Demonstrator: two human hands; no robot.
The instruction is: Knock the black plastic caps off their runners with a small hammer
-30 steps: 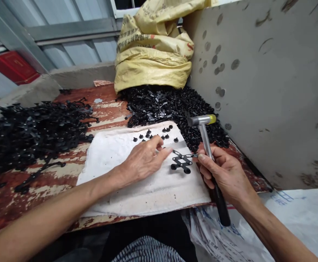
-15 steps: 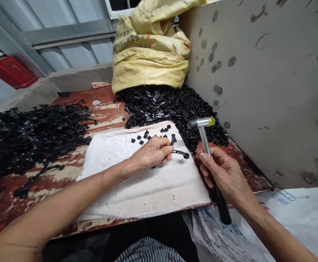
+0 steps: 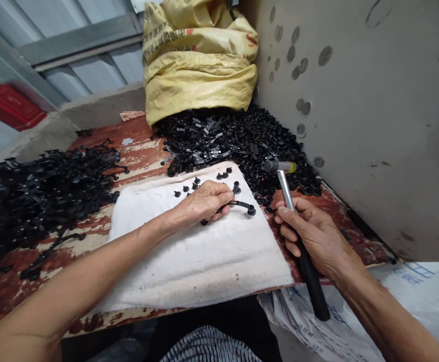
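Note:
My left hand (image 3: 211, 200) is closed on a black jointed plastic bracket (image 3: 244, 204) over the folded white cloth (image 3: 204, 266). Round-ended arms of the bracket stick out to the right of my fingers; the rest is hidden under the hand. In my right hand (image 3: 310, 229) is a small mallet (image 3: 286, 187), gripped around its shaft and black handle. Its head, grey at one end and yellow at the other, points up, clear of the bracket. Several small black round studs (image 3: 195, 186) lie on the cloth behind my left hand.
A yellow woven sack (image 3: 200, 80) stands at the back, with a heap of loose black parts (image 3: 219, 138) spilling from its mouth. Another pile of black jointed pieces (image 3: 41, 201) covers the left of the worn red board (image 3: 136, 146). A grey panel (image 3: 355, 125) rises on the right.
The view has shifted a little. My right hand has moved slightly outward with the mallet, its fingers wrapped lower along the handle. My left hand still holds the bracket on the cloth.

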